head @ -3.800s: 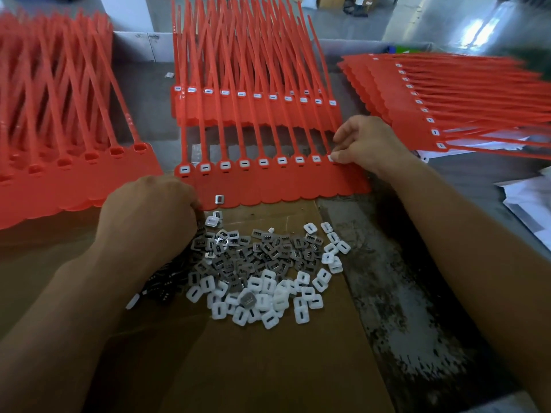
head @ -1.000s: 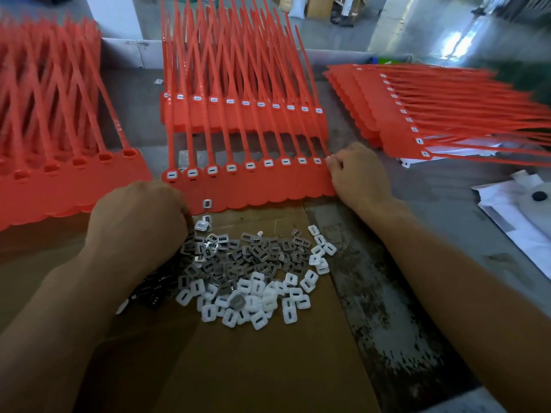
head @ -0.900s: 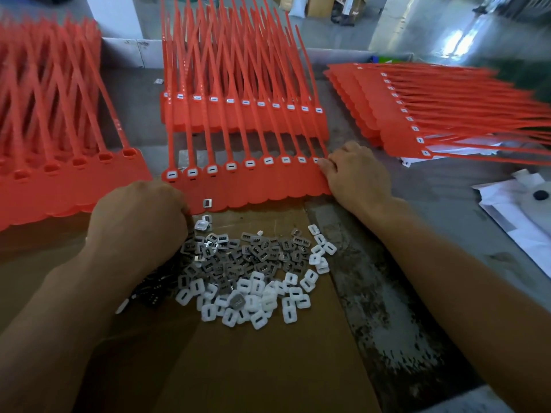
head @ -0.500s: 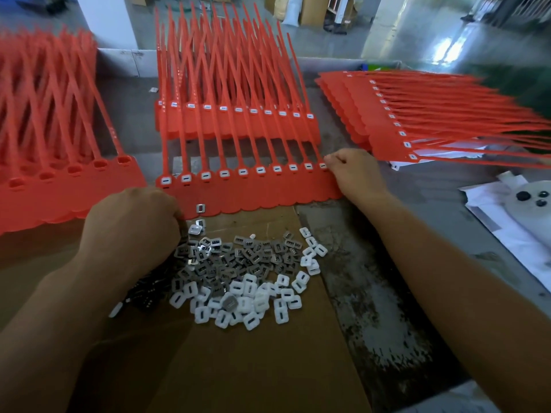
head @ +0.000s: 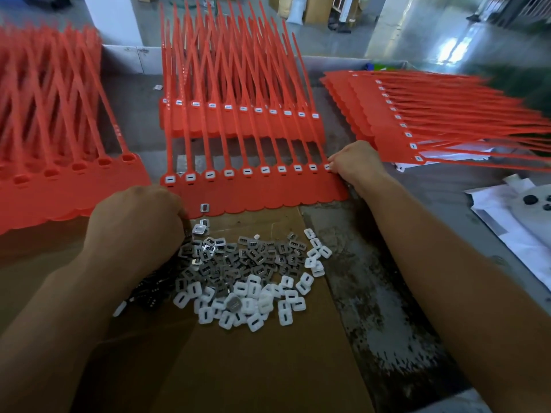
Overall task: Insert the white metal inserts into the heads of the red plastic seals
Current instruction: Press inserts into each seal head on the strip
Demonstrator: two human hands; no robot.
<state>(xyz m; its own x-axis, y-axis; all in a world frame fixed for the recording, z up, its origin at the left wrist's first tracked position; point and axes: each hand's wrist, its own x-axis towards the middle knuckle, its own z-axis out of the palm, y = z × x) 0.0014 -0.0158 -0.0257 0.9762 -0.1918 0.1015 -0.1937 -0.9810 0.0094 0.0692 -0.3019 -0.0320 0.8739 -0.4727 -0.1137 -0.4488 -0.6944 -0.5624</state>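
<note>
Centre frame, a strip of red seals (head: pixel 268 193) lies flat on the table (head: pixel 375 293), its row of heads each showing a white insert. The right hand (head: pixel 356 165) sits at the strip's right end, its grip closed: curled fingertips pinch the strip at the last head. Below, a pile of white and grey inserts (head: pixel 250 275) is heaped on brown cardboard (head: pixel 253 368). One loose insert (head: pixel 205 207) rests on the strip's lower edge. The left hand (head: pixel 134 222) is knuckles-up at the pile's left edge with fingers curled under; what its grip holds I cannot tell. More red seal stacks lie at left (head: pixel 59 186), behind (head: pixel 238 126) and upper right (head: pixel 417 120).
</note>
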